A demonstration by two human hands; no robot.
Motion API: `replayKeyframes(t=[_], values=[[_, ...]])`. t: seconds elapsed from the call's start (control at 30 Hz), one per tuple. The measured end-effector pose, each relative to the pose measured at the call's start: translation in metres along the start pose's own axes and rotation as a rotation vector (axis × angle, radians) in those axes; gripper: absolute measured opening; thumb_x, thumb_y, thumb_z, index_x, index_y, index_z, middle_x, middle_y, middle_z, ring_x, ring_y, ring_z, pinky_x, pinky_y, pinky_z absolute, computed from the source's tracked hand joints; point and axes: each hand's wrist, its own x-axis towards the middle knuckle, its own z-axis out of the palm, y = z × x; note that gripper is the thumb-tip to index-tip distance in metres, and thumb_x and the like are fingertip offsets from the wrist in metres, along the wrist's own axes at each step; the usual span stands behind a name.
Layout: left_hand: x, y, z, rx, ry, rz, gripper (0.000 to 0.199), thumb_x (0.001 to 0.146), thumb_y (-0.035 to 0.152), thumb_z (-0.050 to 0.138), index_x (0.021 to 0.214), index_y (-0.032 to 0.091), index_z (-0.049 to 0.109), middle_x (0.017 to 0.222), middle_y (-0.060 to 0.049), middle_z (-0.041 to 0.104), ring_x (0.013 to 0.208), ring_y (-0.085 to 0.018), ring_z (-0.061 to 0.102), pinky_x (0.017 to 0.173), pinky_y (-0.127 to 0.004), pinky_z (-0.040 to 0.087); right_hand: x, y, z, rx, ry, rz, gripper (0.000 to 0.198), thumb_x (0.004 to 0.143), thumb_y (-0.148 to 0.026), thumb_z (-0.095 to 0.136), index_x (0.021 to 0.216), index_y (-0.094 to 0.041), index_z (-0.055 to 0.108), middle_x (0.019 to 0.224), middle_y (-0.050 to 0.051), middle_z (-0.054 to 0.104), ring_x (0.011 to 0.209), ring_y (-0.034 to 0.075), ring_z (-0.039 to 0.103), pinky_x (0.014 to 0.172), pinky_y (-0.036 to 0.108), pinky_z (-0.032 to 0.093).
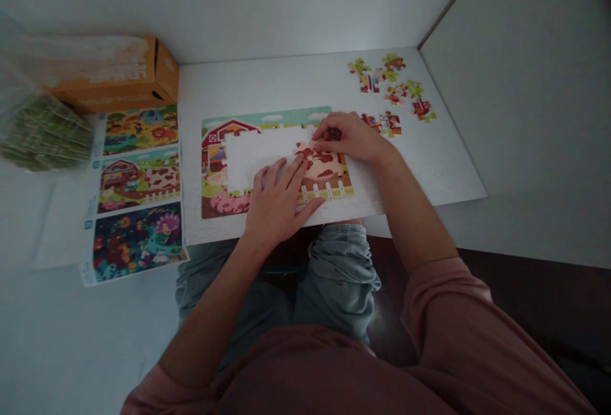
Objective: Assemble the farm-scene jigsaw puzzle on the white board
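A farm jigsaw puzzle point(233, 202) lies on the white table, its border joined and a white gap in the middle. Cow-patterned pieces point(324, 165) fill its right part. My left hand point(279, 202) rests flat with fingers spread over the lower edge, fingertips touching the puzzle near the cow. At the upper right of the gap, my right hand point(348, 135) bends over the puzzle with thumb and fingers pinched together. Whatever sits between those fingertips is too small and covered to name. The right hand hides part of the puzzle's right edge.
Loose puzzle pieces point(396, 93) are scattered at the table's back right. To the left lies a sheet with three printed pictures point(139, 186). Behind it stand an orange box point(165, 74) and a clear bag with green contents point(42, 132). Walls border the table's back and right.
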Motion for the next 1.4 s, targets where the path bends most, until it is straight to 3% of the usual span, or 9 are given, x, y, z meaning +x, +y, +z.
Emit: replayKeyframes(t=[0.37, 0.7, 0.97, 1.4], values=[[0.000, 0.000, 0.002, -0.002, 0.003, 0.001, 0.049, 0.074, 0.043, 0.027, 0.118, 0.027, 0.014, 0.123, 0.006, 0.015, 0.112, -0.023, 0.010, 0.088, -0.045, 0.014, 0.001, -0.003, 0.003, -0.025, 0.017, 0.033, 0.023, 0.064, -0.037, 0.050, 0.077, -0.018, 0.054, 0.068, 0.002, 0.051, 0.059, 0.012, 0.042, 0.052, 0.025, 0.030], [0.000, 0.000, 0.001, 0.005, -0.006, 0.006, 0.049, 0.074, 0.042, 0.027, 0.118, 0.027, 0.012, 0.123, 0.006, 0.016, 0.112, -0.023, 0.010, 0.088, -0.045, 0.014, -0.001, 0.005, -0.006, -0.050, 0.002, -0.011, 0.025, 0.065, -0.039, 0.048, 0.078, -0.019, 0.056, 0.077, 0.003, 0.051, 0.072, 0.017, 0.044, 0.061, 0.028, 0.029], [0.001, -0.001, 0.001, 0.013, -0.009, -0.003, 0.048, 0.074, 0.043, 0.027, 0.118, 0.027, 0.014, 0.123, 0.006, 0.015, 0.112, -0.022, 0.010, 0.089, -0.043, 0.013, -0.001, 0.002, -0.006, -0.049, -0.025, -0.026, 0.030, 0.057, -0.041, 0.056, 0.078, -0.020, 0.056, 0.079, 0.004, 0.050, 0.073, 0.017, 0.044, 0.061, 0.029, 0.031], [0.001, 0.001, -0.001, -0.014, -0.002, -0.003, 0.048, 0.073, 0.042, 0.029, 0.117, 0.028, 0.015, 0.122, 0.006, 0.018, 0.112, -0.023, 0.011, 0.087, -0.045, 0.015, -0.003, 0.002, -0.007, -0.050, -0.049, -0.039, 0.028, 0.061, -0.040, 0.053, 0.082, -0.021, 0.054, 0.082, 0.004, 0.049, 0.073, 0.017, 0.043, 0.066, 0.030, 0.031]])
